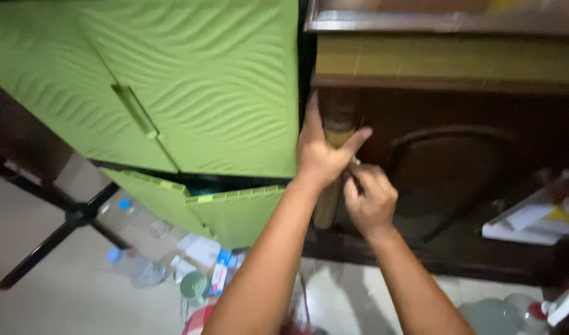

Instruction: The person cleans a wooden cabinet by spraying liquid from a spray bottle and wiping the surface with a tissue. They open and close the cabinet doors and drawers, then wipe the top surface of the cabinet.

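the left hand (321, 155) wraps a yellowish-tan upright tube (331, 180) standing in the dark wooden cabinet opening (458, 180), beside the green wavy plastic cupboard (191, 80). the right hand (371, 198) pinches closed at something too small to tell; work looks midway.

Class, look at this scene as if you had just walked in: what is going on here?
A person reaches with both bare hands to an upright tan cylinder, like a rolled mat or tube, standing against a dark wooden cabinet. The left hand wraps around the cylinder near its top. The right hand is closed beside it, pinching something too small to make out. A green plastic cupboard stands to the left, its lower door ajar. Plastic bottles and small boxes lie on the floor below.
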